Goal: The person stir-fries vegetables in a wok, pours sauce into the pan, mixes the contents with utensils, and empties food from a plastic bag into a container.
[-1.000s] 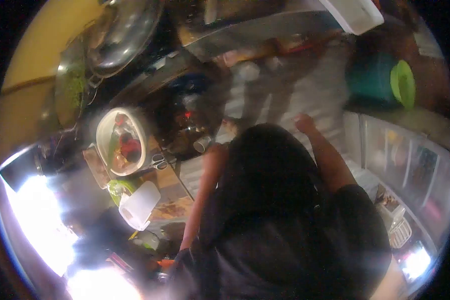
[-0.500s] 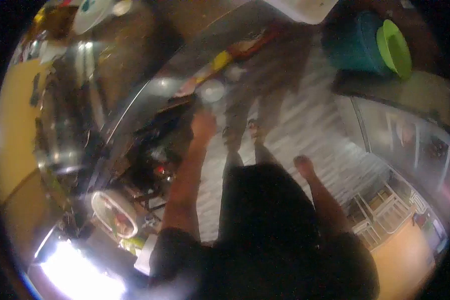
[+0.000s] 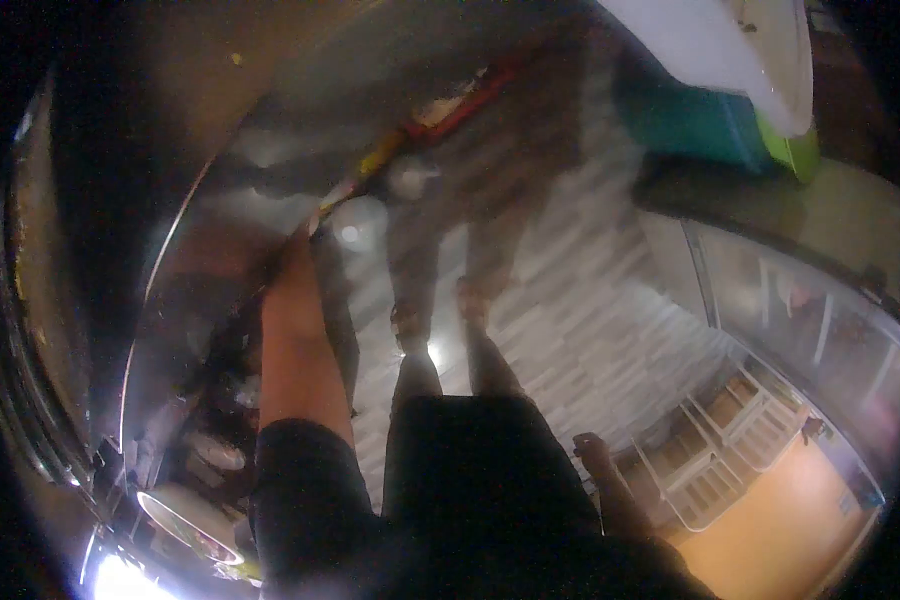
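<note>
My left arm reaches forward, and my left hand (image 3: 295,235) is dark and blurred near the edge of the dark counter (image 3: 185,215); its fingers cannot be made out. Low beside my body on the right hangs my right hand (image 3: 592,447), its fingers too small and dim to read, close to a white wire rack (image 3: 692,470). No object can be made out in either hand. My feet (image 3: 407,322) stand on the pale wood-patterned floor (image 3: 590,330).
A white container (image 3: 740,50) is at the upper right over a teal tub (image 3: 685,120) and a green basin (image 3: 792,150). Clear-fronted drawers (image 3: 795,305) stand on the right. An oval white bowl (image 3: 185,525) sits lower left. Red and yellow packets (image 3: 450,105) lie beyond the counter edge.
The view has turned, and the oval bowl has shifted toward the lower left. My left arm now stretches farther forward at the counter; my right hand appears lower. The white container shows larger at the upper right.
</note>
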`<act>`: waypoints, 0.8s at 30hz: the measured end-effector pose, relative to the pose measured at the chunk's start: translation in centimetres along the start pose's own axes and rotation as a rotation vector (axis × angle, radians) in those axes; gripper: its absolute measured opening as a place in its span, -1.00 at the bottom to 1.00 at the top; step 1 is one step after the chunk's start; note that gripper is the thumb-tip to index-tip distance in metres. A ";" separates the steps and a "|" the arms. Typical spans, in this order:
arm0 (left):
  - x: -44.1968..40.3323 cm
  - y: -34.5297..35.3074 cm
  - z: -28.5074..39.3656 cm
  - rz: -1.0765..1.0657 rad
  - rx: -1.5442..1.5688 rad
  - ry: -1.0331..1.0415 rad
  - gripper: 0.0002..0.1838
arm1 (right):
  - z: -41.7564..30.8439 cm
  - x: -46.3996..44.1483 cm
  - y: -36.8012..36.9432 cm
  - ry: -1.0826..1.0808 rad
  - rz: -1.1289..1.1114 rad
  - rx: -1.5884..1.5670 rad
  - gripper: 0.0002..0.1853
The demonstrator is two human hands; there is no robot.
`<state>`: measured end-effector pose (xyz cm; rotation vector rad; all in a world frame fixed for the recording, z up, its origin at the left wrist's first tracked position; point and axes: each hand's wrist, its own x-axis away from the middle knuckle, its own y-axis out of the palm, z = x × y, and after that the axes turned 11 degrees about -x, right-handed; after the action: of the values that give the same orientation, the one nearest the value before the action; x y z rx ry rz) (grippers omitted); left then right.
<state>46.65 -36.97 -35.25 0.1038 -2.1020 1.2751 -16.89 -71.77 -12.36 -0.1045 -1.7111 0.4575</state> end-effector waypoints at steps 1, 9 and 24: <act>-0.1 -0.1 -0.1 0.008 -0.006 0.014 -0.64 | 0.3 -0.7 0.4 -0.111 0.006 0.065 -0.75; 1.1 -1.8 -1.2 0.218 0.038 0.223 -0.61 | -10.4 0.0 -0.4 -0.073 0.090 -0.257 -0.79; 41.5 -31.4 -1.4 0.363 0.687 0.283 -0.61 | -40.3 12.1 -0.4 -1.604 0.346 0.311 -0.57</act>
<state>27.51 -41.28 12.94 -0.1611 -1.4093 2.0539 19.57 -58.51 3.87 0.2886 -3.1533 1.2617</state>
